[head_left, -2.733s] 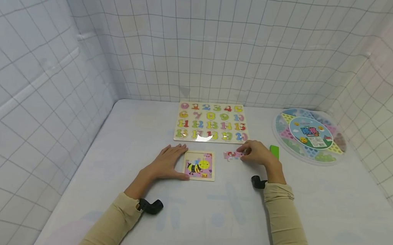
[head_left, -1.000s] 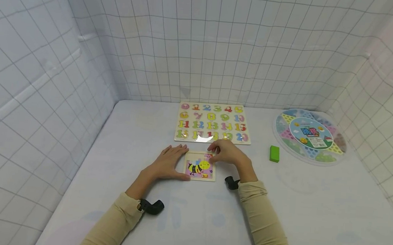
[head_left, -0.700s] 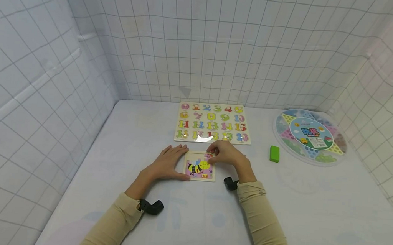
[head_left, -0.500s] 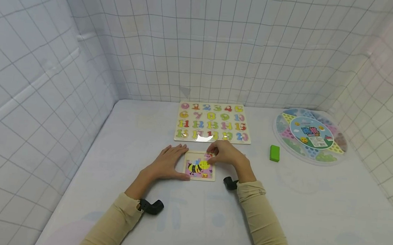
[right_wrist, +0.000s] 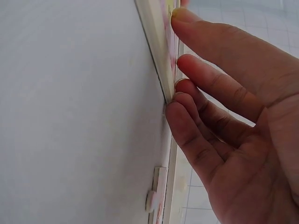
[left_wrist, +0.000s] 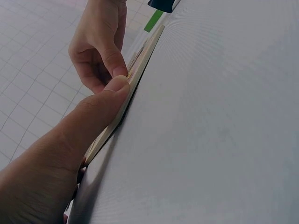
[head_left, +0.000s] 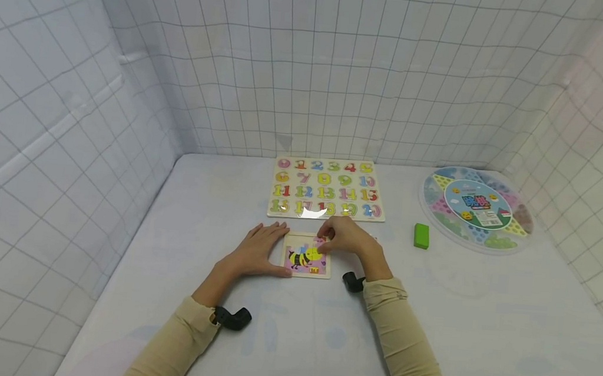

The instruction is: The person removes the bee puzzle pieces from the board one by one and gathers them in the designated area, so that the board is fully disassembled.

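In the head view, a small square bee jigsaw puzzle [head_left: 303, 259] lies in its pale wooden frame, with a bare strip at the upper left. My left hand [head_left: 256, 252] spans the frame's left side, thumb at the lower corner and fingertips at the upper one. In the left wrist view the left thumb [left_wrist: 117, 84] bears on the frame's rim. My right hand [head_left: 347, 239] bends over the upper right corner, thumb and forefinger on either side of a pink puzzle piece [head_left: 319, 242] there. Its other fingers [right_wrist: 180, 119] hang by the frame's edge in the right wrist view.
Behind the puzzle lies a number board [head_left: 328, 190]. Farther right are a green block [head_left: 421, 236] and a round board game [head_left: 475, 209]. A loose puzzle piece [right_wrist: 159, 191] lies on the table beside my right hand. Gridded white cloth walls [head_left: 309, 94] surround the table.
My right hand has moved left from the loose pieces on the table to the puzzle's upper right corner, and has hardly shifted this last second. The left hand has stayed put.
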Demonstrator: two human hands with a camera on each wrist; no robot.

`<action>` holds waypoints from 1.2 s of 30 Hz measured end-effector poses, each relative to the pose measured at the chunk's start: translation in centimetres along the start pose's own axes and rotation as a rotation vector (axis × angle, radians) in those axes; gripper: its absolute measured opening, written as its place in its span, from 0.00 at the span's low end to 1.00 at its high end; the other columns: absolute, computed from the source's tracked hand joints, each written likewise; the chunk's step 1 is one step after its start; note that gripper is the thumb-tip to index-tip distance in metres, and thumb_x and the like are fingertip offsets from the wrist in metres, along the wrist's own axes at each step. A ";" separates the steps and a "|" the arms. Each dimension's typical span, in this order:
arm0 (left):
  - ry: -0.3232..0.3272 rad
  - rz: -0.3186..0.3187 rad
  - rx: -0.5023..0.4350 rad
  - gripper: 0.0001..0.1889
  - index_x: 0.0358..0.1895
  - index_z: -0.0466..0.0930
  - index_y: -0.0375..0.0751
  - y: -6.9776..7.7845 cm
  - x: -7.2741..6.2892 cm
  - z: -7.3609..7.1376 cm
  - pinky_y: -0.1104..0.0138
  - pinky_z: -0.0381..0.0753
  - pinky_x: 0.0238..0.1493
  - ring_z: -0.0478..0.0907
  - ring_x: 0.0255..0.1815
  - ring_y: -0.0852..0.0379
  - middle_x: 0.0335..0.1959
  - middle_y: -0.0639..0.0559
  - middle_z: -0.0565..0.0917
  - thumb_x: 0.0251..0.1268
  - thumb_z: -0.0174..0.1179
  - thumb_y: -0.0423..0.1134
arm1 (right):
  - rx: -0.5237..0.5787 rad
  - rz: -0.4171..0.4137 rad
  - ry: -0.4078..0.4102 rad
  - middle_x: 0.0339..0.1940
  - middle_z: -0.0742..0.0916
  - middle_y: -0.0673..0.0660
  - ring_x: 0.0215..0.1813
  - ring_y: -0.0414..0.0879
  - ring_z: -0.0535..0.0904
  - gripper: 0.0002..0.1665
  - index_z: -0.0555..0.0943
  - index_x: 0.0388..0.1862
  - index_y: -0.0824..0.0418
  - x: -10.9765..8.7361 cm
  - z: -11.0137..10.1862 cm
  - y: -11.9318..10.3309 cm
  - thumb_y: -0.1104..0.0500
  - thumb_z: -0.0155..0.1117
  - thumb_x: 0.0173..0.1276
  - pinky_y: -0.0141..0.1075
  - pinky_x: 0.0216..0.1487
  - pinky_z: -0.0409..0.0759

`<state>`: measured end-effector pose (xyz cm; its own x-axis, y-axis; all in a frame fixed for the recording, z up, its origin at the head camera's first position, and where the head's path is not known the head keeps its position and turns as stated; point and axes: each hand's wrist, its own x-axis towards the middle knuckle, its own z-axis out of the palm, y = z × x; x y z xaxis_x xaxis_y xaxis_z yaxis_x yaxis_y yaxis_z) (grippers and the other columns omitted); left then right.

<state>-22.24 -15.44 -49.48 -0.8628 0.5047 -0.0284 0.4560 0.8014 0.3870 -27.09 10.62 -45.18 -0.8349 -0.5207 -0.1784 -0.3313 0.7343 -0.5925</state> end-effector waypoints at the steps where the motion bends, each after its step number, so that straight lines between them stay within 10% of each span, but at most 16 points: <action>1: 0.000 -0.001 0.002 0.57 0.76 0.55 0.43 0.0 0.0 0.0 0.48 0.43 0.81 0.51 0.80 0.47 0.79 0.45 0.57 0.46 0.65 0.71 | -0.005 -0.002 -0.002 0.36 0.84 0.52 0.38 0.44 0.75 0.17 0.86 0.42 0.58 0.0 0.0 0.0 0.56 0.78 0.54 0.32 0.40 0.77; 36: -0.008 0.000 -0.008 0.57 0.77 0.54 0.43 0.0 0.0 0.1 0.48 0.42 0.81 0.50 0.80 0.47 0.79 0.45 0.56 0.46 0.66 0.70 | -0.006 0.007 -0.035 0.37 0.86 0.52 0.39 0.44 0.77 0.14 0.87 0.43 0.59 -0.5 -0.6 -0.5 0.63 0.74 0.56 0.33 0.43 0.79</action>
<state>-22.20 -15.46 -49.59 -0.8609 0.5074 -0.0358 0.4544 0.7988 0.3941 -26.79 10.73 -44.31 -0.8213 -0.5305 -0.2098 -0.3284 0.7405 -0.5864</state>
